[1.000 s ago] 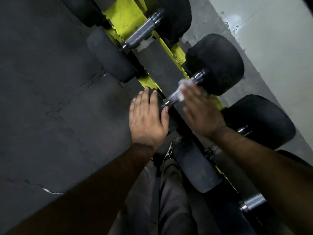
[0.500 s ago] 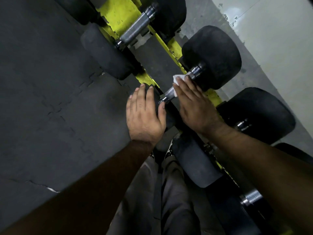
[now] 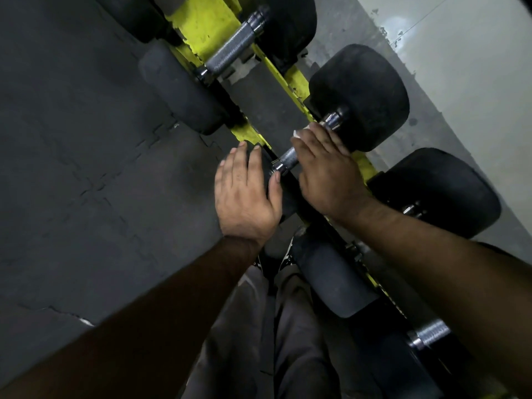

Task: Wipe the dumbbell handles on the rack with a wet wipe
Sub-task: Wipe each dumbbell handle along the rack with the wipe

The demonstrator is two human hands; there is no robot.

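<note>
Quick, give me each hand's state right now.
Left hand: open, fingers straight, resting on the dumbbell head.
Right hand: presses the wet wipe on the handle.

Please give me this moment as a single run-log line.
step: wiping handle | right hand: presses wet wipe on dumbbell handle | left hand: flat on near weight head | rack: yellow

Left hand (image 3: 247, 194) lies flat; right hand (image 3: 325, 171) seemingly curls, palm down.

Two hands (image 3: 247, 194), one wipe (image 3: 299, 133), four dumbbell handles (image 3: 230, 54), one rack (image 3: 201, 21).
</note>
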